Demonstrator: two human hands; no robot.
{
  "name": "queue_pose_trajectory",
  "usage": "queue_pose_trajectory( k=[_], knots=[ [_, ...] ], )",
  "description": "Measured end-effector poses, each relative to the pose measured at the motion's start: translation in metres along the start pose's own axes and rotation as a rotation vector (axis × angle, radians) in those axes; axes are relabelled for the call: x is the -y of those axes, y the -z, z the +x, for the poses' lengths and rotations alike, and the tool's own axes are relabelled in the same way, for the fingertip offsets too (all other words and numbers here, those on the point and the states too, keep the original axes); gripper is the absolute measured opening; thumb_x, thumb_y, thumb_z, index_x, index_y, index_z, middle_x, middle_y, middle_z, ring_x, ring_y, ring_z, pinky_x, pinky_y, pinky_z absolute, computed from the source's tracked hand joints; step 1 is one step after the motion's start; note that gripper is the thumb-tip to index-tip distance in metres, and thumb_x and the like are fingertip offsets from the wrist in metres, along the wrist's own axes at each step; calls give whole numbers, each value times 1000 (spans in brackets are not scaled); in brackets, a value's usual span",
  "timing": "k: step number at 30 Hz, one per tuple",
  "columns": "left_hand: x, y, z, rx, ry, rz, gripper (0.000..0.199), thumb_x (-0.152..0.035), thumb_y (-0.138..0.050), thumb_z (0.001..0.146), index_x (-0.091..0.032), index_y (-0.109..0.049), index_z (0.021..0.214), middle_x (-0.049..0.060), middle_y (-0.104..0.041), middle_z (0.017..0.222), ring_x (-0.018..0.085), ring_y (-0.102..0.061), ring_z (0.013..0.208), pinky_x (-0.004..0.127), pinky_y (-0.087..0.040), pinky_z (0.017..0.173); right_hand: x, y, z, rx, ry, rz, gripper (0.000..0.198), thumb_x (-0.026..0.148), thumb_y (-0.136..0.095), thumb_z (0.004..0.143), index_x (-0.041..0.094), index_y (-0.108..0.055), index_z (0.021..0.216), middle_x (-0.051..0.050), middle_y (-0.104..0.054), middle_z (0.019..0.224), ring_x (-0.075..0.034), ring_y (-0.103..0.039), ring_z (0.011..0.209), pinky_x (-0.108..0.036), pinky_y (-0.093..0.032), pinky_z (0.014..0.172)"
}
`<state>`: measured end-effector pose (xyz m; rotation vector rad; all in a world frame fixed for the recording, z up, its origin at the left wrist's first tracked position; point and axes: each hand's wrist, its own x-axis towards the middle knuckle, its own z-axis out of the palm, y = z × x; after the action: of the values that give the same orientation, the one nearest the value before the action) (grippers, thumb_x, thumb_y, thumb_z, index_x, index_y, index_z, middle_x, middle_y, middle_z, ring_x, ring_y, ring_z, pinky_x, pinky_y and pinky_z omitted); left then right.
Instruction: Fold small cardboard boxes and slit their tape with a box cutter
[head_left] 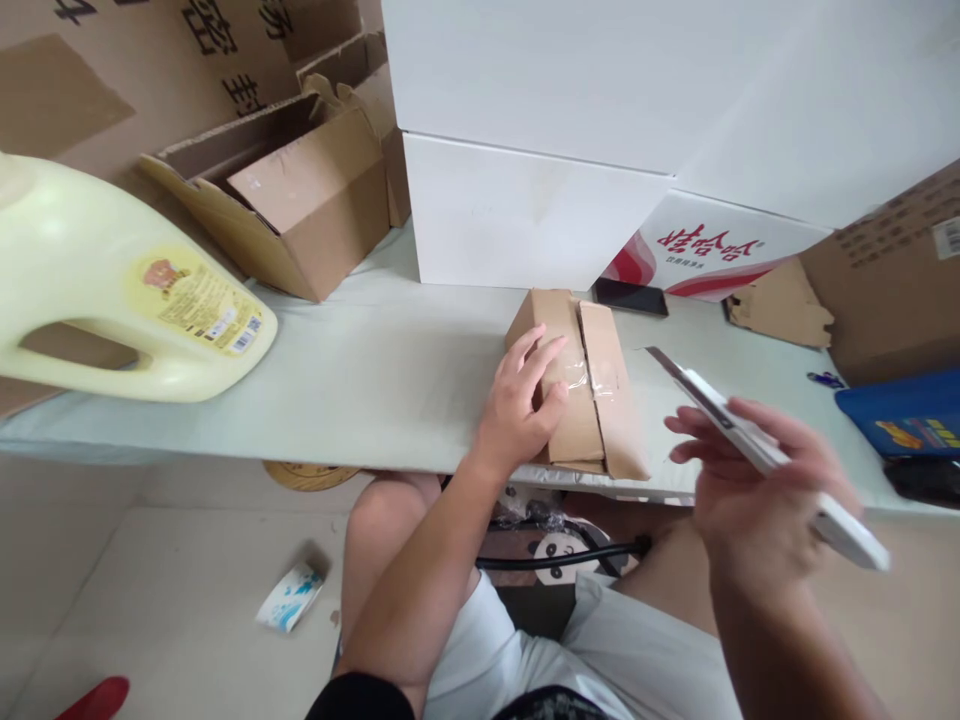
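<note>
A small brown cardboard box lies at the front edge of the table, its flaps taped along the seam with clear tape. My left hand rests on the box's left part with fingers spread, the palm side touching it. To the right of the box, my right hand grips a white utility knife. Its blade is out and points up and left toward the box, apart from it. The lower end of the knife sticks out past my palm.
Behind the box stand white cartons and a black phone. A pale yellow jug and an open cardboard box are at the left. On the right lie a blue pouch and a torn cardboard piece.
</note>
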<state>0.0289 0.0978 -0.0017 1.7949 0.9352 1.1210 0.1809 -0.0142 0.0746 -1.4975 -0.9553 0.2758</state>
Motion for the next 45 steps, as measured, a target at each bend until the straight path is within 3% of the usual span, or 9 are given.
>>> queue_pose_trajectory(
  k=[5,10,13,18,22,28,34,39,45],
  knots=[
    [-4,2,-1,39,-3,70,37,-32,-46,101,-26,-70,128,9,-43,162,27,-41,151,46,-34,125,-3,-31,2,123,-157,-68,29,51,-65,89,27,-49,93,7,-50,57,-11,-47,43,-25,-39,41],
    [-3,-2,-2,7,-37,66,36,-31,-43,102,-21,-73,119,13,-43,161,28,-41,151,45,-32,126,-12,-56,17,230,-176,113,31,52,-56,90,28,-49,109,-1,-66,85,-17,-68,72,-27,-53,52],
    [-2,-2,-1,15,-39,81,37,-29,-43,101,-21,-73,121,13,-45,160,28,-40,151,45,-32,126,-20,-57,20,254,-152,57,26,46,-58,87,27,-52,104,-2,-63,85,-15,-63,66,-28,-52,52],
    [-3,0,0,20,-7,102,35,-32,-46,101,-25,-74,120,9,-47,159,26,-44,149,45,-33,125,-21,-46,23,251,-177,-69,18,40,-60,90,27,-48,93,7,-47,60,-9,-42,44,-22,-32,40],
    [-2,-1,0,8,-8,92,33,-31,-47,100,-25,-74,119,8,-49,158,27,-44,149,44,-32,126,-19,-42,26,312,-214,-126,22,47,-57,93,26,-54,99,3,-61,67,-11,-54,51,-21,-39,42],
    [-2,1,1,12,9,30,32,-30,-49,99,-22,-75,117,11,-46,159,29,-44,149,46,-32,127,-26,-45,24,319,-126,-255,24,43,-59,89,24,-62,101,-5,-73,88,-18,-68,70,-26,-50,52],
    [-6,5,1,63,110,-56,31,-30,-51,100,-26,-75,118,3,-28,171,32,-38,153,49,-31,128,-30,-45,27,350,-147,-333,28,35,-59,85,24,-65,109,-5,-76,94,-20,-71,74,-31,-54,61],
    [-5,7,1,88,108,-66,31,-29,-52,99,-25,-74,120,3,-26,172,33,-43,151,48,-34,127,-30,-45,27,333,-152,-350,25,39,-60,85,23,-65,104,-4,-75,84,-20,-69,73,-30,-52,60],
    [-5,6,0,87,99,3,32,-30,-51,100,-26,-73,123,5,-27,171,32,-39,153,48,-35,126,-25,-48,27,345,-122,-431,29,44,-61,86,23,-67,104,-5,-77,91,-22,-71,78,-34,-53,66]
  ],
)
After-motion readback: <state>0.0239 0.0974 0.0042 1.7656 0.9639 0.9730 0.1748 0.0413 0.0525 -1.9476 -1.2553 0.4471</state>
